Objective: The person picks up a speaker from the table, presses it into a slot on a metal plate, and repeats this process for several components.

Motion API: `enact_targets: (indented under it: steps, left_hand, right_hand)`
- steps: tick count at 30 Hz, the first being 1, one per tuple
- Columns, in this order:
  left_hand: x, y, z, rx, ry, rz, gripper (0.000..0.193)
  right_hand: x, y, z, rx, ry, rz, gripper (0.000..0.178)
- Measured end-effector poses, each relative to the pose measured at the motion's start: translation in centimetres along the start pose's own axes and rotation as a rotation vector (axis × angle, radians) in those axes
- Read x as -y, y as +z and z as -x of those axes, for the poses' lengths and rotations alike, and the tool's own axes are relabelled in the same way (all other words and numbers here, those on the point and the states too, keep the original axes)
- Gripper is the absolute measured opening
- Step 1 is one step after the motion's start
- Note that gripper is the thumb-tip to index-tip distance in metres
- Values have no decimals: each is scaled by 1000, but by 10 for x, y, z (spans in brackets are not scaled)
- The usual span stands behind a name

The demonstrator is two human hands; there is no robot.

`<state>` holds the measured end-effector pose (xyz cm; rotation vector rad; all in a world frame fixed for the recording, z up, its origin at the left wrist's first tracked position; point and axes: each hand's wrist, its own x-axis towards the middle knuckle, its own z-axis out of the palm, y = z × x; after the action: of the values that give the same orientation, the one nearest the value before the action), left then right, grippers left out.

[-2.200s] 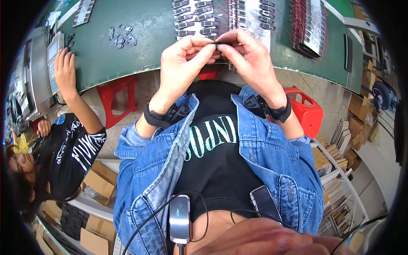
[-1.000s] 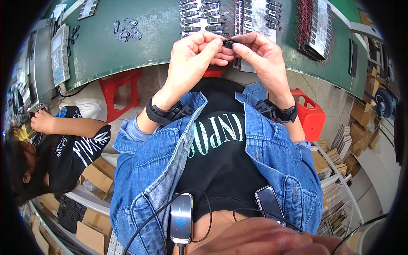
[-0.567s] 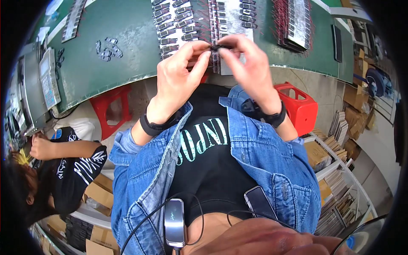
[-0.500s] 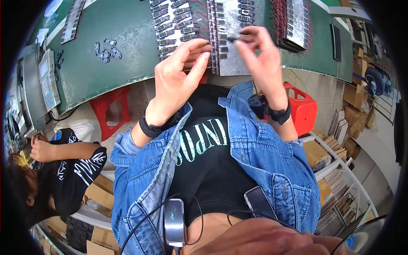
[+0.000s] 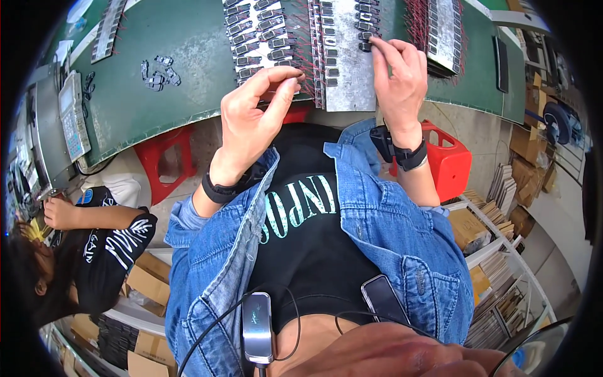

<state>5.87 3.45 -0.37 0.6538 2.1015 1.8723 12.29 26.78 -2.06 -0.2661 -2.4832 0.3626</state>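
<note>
My right hand point(image 5: 402, 78) is above a grey metal plate point(image 5: 352, 91), its thumb and fingers closed on a small black part point(image 5: 364, 46). That part is at the near end of a row of similar black parts point(image 5: 367, 16) along the plate's right side. My left hand point(image 5: 257, 110) is curled over the near edge of a board point(image 5: 259, 60) carrying two columns of black parts with red wires. Its thumb and index tips come close together; anything between them is too small to make out. Dark square parts point(image 5: 330, 61) line the plate's left side.
Several loose dark parts point(image 5: 160, 74) lie on the green table point(image 5: 195, 69) at left, near a light-coloured keypad device point(image 5: 71, 116). A wired stack of boards point(image 5: 443, 38) is at right. Red stools point(image 5: 449, 160) stand below the table edge. A co-worker point(image 5: 94, 251) sits at lower left.
My right hand has moved slightly away and right, carrying the small black part to the end of the right row. My left hand has drawn slightly nearer and left, its fingertips closer together.
</note>
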Motion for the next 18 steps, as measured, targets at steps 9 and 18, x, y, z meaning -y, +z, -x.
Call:
enact_targets:
  steps: [9,18]
  left_hand:
    - [-2,-27,-5,-158,-20,105,14]
    - [18,-126,-10,-594,71,-217,12]
  right_hand:
    - [43,-17,9,273,-53,-362,17]
    - [46,-26,12,408,-164,-288,17]
